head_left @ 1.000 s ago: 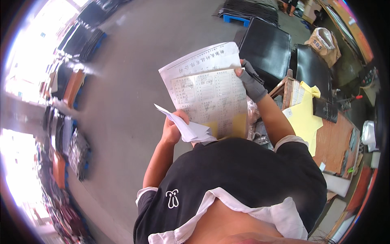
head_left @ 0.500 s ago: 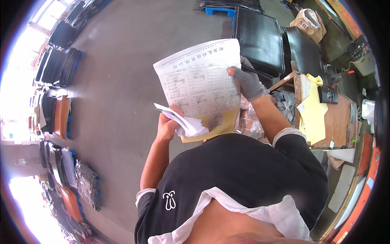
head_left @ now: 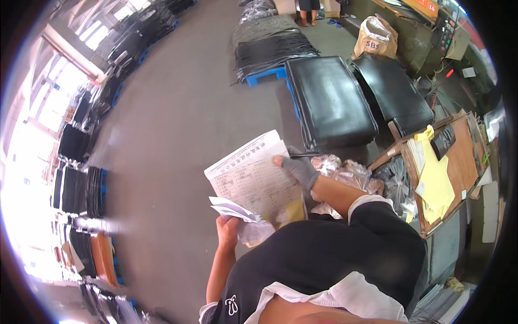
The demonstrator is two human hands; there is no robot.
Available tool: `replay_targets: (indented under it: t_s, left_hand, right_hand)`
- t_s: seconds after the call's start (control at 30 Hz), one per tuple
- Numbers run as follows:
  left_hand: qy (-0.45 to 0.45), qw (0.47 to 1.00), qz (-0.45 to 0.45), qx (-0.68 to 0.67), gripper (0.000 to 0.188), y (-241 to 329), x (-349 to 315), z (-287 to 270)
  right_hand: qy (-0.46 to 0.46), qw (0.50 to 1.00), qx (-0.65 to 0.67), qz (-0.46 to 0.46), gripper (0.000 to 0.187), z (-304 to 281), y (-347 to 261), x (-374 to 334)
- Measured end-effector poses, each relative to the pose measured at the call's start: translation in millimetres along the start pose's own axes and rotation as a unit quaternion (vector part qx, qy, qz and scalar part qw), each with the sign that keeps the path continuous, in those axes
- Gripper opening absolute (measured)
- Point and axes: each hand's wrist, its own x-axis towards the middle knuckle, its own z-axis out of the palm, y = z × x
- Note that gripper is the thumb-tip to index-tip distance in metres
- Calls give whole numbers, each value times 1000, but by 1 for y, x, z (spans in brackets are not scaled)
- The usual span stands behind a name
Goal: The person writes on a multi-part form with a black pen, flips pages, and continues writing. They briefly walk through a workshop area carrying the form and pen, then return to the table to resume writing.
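Observation:
My right hand (head_left: pixel 299 169), in a grey glove with bare fingertips, is closed on the right edge of a printed form (head_left: pixel 253 173). A thin dark rod, probably a pen (head_left: pixel 305 155), sticks out beside that hand. Handwriting fills some boxes of the form, and its upper strip is bent. A yellow sheet (head_left: pixel 294 211) shows at the form's lower right. My bare left hand (head_left: pixel 227 231) grips some folded white papers (head_left: pixel 251 224), which overlap the form's lower left corner. Whether the left fingers also hold the form is hidden.
Black sheet stacks (head_left: pixel 332 102) lie ahead, one on a blue pallet (head_left: pixel 265 75). At right a wooden board (head_left: pixel 458 154) carries yellow paper (head_left: pixel 436 183). Clear plastic bags (head_left: pixel 350 175) sit near my right forearm. More stacks (head_left: pixel 81 191) line the left. Another person's legs (head_left: pixel 308 13) show far off.
The view has tilted forward, so my hands and papers sit lower in the picture and more of the floor ahead shows. Both hands keep their hold.

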Motion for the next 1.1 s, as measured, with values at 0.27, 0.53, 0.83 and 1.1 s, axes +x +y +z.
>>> replay_targets:
  t_s: [0.27,0.53,0.83,1.1]
  left_hand:
    - [-6,997,72,-26,33,53,156,-21]
    - [-146,988,43,37,20,121,395,-17]
    - [-415,902,12,120,25,243,625,48]
    - [-441,876,-1,195,20,272,760,152]
  right_hand:
    - [-108,988,-103,37,51,4,9,153]
    - [-10,999,-33,36,51,-3,-2,342]
    - [112,987,-6,-111,55,-4,-89,473]
    - [287,947,115,-87,52,-75,-95,563]
